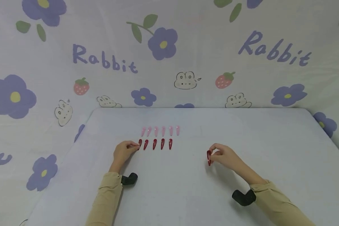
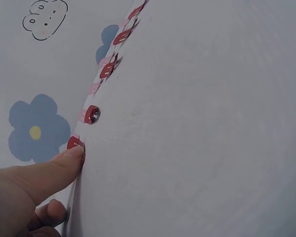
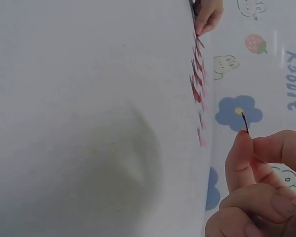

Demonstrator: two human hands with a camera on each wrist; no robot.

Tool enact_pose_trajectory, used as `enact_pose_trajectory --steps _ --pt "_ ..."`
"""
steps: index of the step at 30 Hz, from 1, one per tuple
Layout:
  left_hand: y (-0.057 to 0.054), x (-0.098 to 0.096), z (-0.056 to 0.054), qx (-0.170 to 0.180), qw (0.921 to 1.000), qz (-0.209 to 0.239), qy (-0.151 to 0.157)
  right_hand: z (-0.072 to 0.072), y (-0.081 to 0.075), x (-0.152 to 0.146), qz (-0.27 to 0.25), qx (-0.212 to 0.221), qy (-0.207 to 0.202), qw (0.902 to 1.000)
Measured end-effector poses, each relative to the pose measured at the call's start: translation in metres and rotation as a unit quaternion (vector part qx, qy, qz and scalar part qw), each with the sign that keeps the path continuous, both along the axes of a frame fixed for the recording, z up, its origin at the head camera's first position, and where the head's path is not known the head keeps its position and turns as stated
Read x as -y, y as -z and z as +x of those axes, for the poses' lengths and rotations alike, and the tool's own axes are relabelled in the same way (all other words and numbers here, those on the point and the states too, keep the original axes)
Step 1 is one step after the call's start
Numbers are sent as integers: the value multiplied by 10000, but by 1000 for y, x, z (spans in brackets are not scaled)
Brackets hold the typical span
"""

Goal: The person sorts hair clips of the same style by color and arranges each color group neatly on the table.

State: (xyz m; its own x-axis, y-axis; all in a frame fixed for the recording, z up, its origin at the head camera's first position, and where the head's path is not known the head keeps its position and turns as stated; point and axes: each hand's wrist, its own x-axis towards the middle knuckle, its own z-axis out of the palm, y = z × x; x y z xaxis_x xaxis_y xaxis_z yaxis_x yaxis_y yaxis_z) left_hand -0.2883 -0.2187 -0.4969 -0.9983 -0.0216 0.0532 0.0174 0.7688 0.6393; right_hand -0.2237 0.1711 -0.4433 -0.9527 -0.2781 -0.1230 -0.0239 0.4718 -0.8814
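My right hand (image 1: 224, 157) is raised over the right half of the table, pinching a red snap hair clip (image 1: 208, 157) between thumb and index finger. In the right wrist view that clip shows edge-on as a thin dark line above the fingertips. At the left end of a row of red hair clips (image 1: 154, 144), my left hand (image 1: 125, 153) pinches the leftmost red clip (image 2: 75, 143), its fingertips partly covering it. Behind the red row lies a parallel row of pink hair clips (image 1: 163, 131), all pointing roughly the same way.
The white table (image 1: 180, 194) reaches back to a wall cloth (image 1: 203, 37) printed with flowers, rabbits and strawberries. Each sleeved wrist carries a black camera mount, one on the left (image 1: 130, 179) and one on the right (image 1: 244, 197).
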Motion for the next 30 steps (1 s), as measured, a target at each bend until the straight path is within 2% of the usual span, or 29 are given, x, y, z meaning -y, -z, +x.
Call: enact_pose_trajectory --steps 4,9,15,20,25,30 --pt "0 0 0 -38 10000 4 4 -20 -2 10 177 -55 71 9998" --pt "0 1 0 -76 10000 -42 -9 -43 -3 19 311 138 163 9993" --pt "2 3 -1 -129 9999 -49 52 -69 11 30 236 518 354 9978" --pt "5 2 0 -21 9999 -116 18 -77 27 48 49 598 482 9970" --pt "4 1 -1 -76 9999 -69 24 -81 41 66 -216 361 592 9974" --pt "4 2 -3 -126 9999 -100 -21 -85 50 81 -260 225 793 9963"
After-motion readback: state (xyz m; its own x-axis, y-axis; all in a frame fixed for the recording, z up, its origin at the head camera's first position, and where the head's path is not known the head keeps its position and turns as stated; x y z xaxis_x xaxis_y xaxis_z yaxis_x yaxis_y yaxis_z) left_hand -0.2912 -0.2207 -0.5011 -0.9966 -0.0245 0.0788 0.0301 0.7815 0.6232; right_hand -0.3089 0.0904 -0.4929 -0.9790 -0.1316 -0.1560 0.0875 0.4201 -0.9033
